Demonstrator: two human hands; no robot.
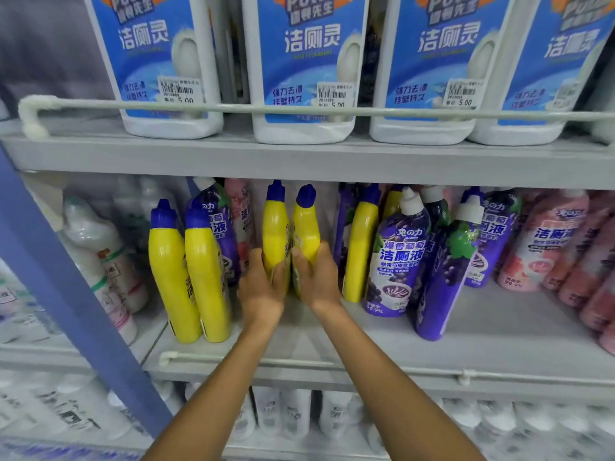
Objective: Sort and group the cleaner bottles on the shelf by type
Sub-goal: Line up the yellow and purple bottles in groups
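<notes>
Left hand (pixel 263 287) grips the left yellow bottle (pixel 275 232), right hand (pixel 317 277) the right yellow bottle (pixel 307 227), both low down. The glossy plastic looks stiff and probably slippery.

Left grip (pixel 261 287) holds left yellow bottle (pixel 275 227) low on its body, right grip (pixel 317 277) holds right yellow bottle (pixel 307 224). The 2 touch, both upright, at middle shelf (pixel 499 331). 2 more yellow bottles (pixel 206 271) stand at left, 1 lone yellow bottle (pixel 361 247) at right beside purple bottles (pixel 396 257). Pink bottles (pixel 545 241) far right. 4 white jugs (pixel 303 61) with blue labels on upper shelf (pixel 332 158).

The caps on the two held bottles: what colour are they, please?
Dark blue caps on both bottles, best in head view.
</notes>
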